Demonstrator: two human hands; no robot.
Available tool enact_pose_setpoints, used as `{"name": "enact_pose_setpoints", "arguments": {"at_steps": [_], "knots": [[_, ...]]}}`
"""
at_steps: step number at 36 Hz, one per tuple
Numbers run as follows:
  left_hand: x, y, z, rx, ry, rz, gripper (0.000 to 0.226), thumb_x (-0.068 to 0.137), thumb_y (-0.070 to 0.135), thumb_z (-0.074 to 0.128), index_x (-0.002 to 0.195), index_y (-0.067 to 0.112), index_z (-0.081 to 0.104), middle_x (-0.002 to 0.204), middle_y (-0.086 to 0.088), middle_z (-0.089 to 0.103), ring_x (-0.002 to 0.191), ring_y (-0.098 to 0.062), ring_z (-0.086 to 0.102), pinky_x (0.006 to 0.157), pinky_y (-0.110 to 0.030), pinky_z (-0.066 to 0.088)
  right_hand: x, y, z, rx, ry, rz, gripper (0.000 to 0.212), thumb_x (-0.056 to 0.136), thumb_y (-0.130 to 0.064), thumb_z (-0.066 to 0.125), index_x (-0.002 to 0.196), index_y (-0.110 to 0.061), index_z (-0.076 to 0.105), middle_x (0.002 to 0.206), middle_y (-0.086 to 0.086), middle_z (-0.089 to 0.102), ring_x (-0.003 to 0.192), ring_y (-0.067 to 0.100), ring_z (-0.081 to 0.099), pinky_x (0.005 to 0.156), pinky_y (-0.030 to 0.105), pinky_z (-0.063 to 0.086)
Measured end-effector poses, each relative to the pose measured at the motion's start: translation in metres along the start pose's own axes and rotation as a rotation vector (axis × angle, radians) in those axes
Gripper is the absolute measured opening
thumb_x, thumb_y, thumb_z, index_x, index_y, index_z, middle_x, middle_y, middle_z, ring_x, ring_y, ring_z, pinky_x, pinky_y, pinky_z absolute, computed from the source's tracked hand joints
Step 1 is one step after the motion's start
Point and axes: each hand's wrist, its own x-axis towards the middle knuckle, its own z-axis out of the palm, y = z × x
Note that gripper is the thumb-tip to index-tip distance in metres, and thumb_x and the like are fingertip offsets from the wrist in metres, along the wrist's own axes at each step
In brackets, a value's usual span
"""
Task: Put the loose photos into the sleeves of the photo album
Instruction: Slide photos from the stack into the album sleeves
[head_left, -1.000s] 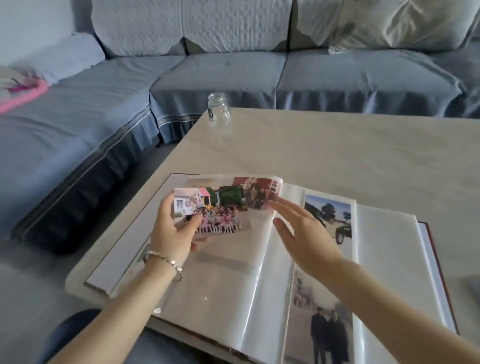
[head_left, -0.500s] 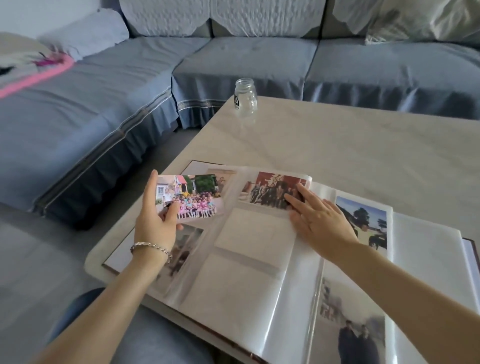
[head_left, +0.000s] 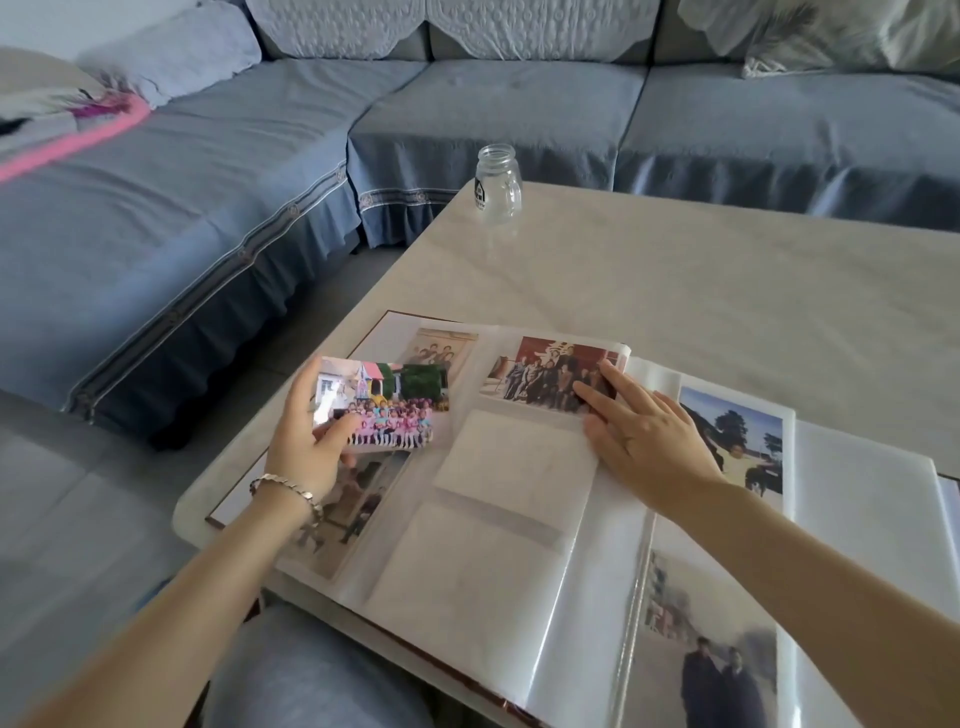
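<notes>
We see the left hand (head_left: 306, 447) gripping the loose photo (head_left: 389, 410) by its left end: the thumb lies across the front and the fingers are curled behind it. This photo, a row of children in pink before a small house, is held just above the left page of the photo album (head_left: 519, 597), outside any sleeve.

The right hand (head_left: 644, 447) is flat on the middle leaf with its fingers straight. Its fingertips (head_left: 587, 389) touch the group photo (head_left: 545, 379), which sits inside the top sleeve of this leaf. The two sleeves under it (head_left: 514, 462) show only white backing. The right page carries a tree photo (head_left: 737, 431) in its top sleeve.

The album lies open on the pale table (head_left: 701, 270). A clear glass jar (head_left: 497, 184) stands upright near the far edge of the table, its mouth uncovered. A silver bracelet (head_left: 291, 488) is on the left wrist.
</notes>
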Motion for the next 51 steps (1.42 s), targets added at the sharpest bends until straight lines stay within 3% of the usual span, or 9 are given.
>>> {"name": "enact_pose_setpoints", "arguments": {"at_steps": [7,13,17,21,31,34,38,42,51], "knots": [[0.007,-0.006,-0.013,0.14,-0.281,-0.102,0.065,0.089,0.003,0.056,0.142,0.028,0.029,0.126,-0.005,0.053,0.087,-0.014,0.062,0.046,-0.02,0.051,0.0,0.0,0.0,0.006,0.002,0.003,0.046,0.098,-0.049,0.018,0.143,-0.042,0.024,0.157,-0.011,0.008,0.143,0.009,0.009,0.113,0.023,0.0],[0.015,0.011,-0.005,0.294,-0.459,-0.115,0.049,0.097,0.008,0.044,0.143,0.016,0.031,0.131,-0.005,0.051,0.107,-0.014,0.054,0.089,-0.024,0.045,-0.001,0.0,-0.001,0.005,-0.007,0.009,0.046,0.098,-0.05,0.017,0.143,-0.042,0.024,0.157,-0.01,0.008,0.143,0.01,0.01,0.113,0.023,0.001],[0.016,0.024,0.006,0.335,-0.446,-0.105,0.04,0.097,0.007,0.043,0.135,0.018,0.045,0.123,-0.001,0.056,0.108,-0.016,0.055,0.094,-0.031,0.043,0.0,-0.001,-0.003,0.0,-0.026,0.009,0.046,0.098,-0.049,0.017,0.144,-0.042,0.022,0.157,-0.01,0.007,0.143,0.009,0.009,0.112,0.023,0.0],[0.016,0.033,0.019,0.173,-0.343,-0.241,0.032,0.093,0.002,0.048,0.123,0.009,0.059,0.111,-0.013,0.066,0.097,-0.026,0.064,0.09,-0.044,0.051,-0.002,-0.002,-0.007,0.009,-0.051,0.012,0.045,0.099,-0.045,0.022,0.144,-0.041,0.023,0.157,-0.011,0.006,0.142,0.01,0.01,0.112,0.023,0.001],[0.004,0.04,0.038,-0.011,-0.454,-0.498,0.024,0.093,-0.005,0.046,0.096,0.011,0.063,0.084,-0.011,0.067,0.065,-0.018,0.065,0.05,-0.023,0.055,-0.002,0.003,-0.012,0.026,-0.112,-0.001,0.046,0.098,-0.048,0.021,0.144,-0.043,0.022,0.156,-0.014,0.004,0.142,0.014,0.014,0.113,0.027,0.007],[0.004,0.04,0.035,-0.012,-0.453,-0.512,0.023,0.092,-0.003,0.048,0.094,0.013,0.065,0.081,-0.009,0.069,0.067,-0.018,0.067,0.052,-0.025,0.056,-0.001,0.004,-0.011,0.023,-0.111,-0.009,0.046,0.097,-0.049,0.021,0.143,-0.044,0.022,0.156,-0.013,0.005,0.141,0.015,0.017,0.114,0.029,0.009],[0.004,0.04,0.034,0.155,-0.315,-0.381,0.017,0.086,0.0,0.061,0.093,0.013,0.07,0.091,-0.01,0.069,0.085,-0.024,0.066,0.077,-0.034,0.056,0.002,0.004,-0.01,0.023,-0.113,-0.006,0.046,0.098,-0.049,0.02,0.143,-0.044,0.023,0.156,-0.012,0.007,0.14,0.016,0.02,0.113,0.031,0.011],[0.0,0.047,0.036,0.038,-0.278,-0.513,0.011,0.085,-0.004,0.061,0.091,0.003,0.066,0.076,-0.011,0.065,0.056,-0.017,0.064,0.043,-0.021,0.052,0.004,0.005,-0.009,0.041,-0.083,-0.009,0.043,0.1,-0.043,0.018,0.142,-0.044,0.026,0.156,-0.013,0.011,0.14,0.015,0.021,0.112,0.03,0.014],[-0.003,0.054,0.04,-0.114,-0.392,-0.597,0.009,0.088,0.0,0.057,0.084,0.008,0.061,0.06,-0.003,0.07,0.052,-0.011,0.067,0.047,-0.023,0.054,0.009,0.008,-0.01,0.041,-0.079,-0.023,0.042,0.1,-0.043,0.024,0.141,-0.043,0.03,0.154,-0.012,0.018,0.139,0.013,0.023,0.111,0.033,0.019]]}}
